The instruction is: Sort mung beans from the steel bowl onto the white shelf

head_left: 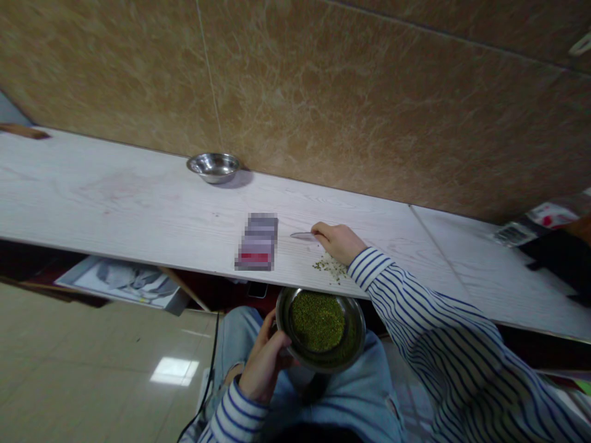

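Head cam: L hand (265,357) clamped on the L side of a metal bowl (356,320), thumb over the rim, other fingers round the outside. Bowl is held abv the lap, just R of L hand, in front of the table edge. Green grains (318,320) inside, just R of the L thumb. Lap in blue jeans (364,394), below & R of L hand.

R hand (341,243) is over the table (138,203), fingers closed on a thin utensil (301,234); its free end sticks out L of R hand. Can't tell if spoon or blade. Small loose grains (327,266), some green & some pale, lie on the tabletop just below R hand, btwn it & the bowl. Striped sleeve (415,301) runs back & R from R hand.

Flat rectangular item (258,231), pixelated so no ID, lies L of R hand, past the utensil's free end, & fwd of L hand. Shiny steel dish (215,167) upright nr the wall (277,92), farther out, fwd & L of both hands. Open drawer (124,283) w/ papers under the table, L of L hand. Dark item (561,261) well R of R hand, clear packet (512,234) beside it.
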{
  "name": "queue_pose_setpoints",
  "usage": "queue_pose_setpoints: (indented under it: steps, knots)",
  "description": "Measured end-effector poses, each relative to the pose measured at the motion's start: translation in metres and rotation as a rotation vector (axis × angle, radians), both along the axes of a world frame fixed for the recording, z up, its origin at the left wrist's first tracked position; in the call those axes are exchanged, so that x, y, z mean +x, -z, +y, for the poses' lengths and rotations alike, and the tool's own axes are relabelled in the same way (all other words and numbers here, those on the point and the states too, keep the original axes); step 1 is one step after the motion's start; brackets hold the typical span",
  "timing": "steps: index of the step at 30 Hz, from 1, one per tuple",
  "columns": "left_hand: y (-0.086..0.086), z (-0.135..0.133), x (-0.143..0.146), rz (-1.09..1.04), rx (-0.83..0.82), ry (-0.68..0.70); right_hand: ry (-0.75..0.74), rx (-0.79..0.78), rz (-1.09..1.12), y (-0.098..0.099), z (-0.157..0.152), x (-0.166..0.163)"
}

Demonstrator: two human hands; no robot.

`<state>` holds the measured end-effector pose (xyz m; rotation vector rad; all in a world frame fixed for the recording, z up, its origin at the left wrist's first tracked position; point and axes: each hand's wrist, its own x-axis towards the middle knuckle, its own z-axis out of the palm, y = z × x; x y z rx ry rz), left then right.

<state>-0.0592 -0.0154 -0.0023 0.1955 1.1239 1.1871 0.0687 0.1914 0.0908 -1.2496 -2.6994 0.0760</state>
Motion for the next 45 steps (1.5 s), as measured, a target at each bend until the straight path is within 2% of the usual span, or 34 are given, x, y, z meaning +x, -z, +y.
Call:
queue_pose_setpoints:
  steps: [7,11,21,25,29,32,35,40,45]
  knots:
    - [0.001,0.001,0.002,0.001,-0.015,-0.012,-0.114,-0.016,-0.083,-0.002,-0.036,0.006]
    - [-0.001,-0.001,0.002,-0.012,0.001,0.016,-0.159,-0.035,-0.055,0.001,-0.045,0.01]
    - [-0.006,0.0,0.002,0.037,0.0,-0.075,-0.245,-0.054,0.019,0.004,-0.06,0.017]
    - [-0.004,-0.003,-0.005,0.062,0.018,-0.069,-0.176,-0.026,0.118,-0.003,-0.061,0.021]
    - [0.003,-0.009,-0.014,0.065,0.027,-0.085,-0.004,0.044,0.302,-0.009,-0.067,0.034]
    - [0.008,-0.012,-0.016,0.107,-0.012,-0.142,0.108,0.067,0.395,-0.007,-0.078,0.052]
    - [0.011,-0.013,-0.014,0.115,-0.027,-0.152,0.188,0.071,0.362,-0.001,-0.091,0.072]
    - [0.012,-0.012,-0.01,0.109,-0.025,-0.129,0.194,0.118,0.357,0.009,-0.111,0.091]
    - [0.013,-0.012,-0.009,0.109,-0.042,-0.113,0.17,0.104,0.352,0.013,-0.119,0.087]
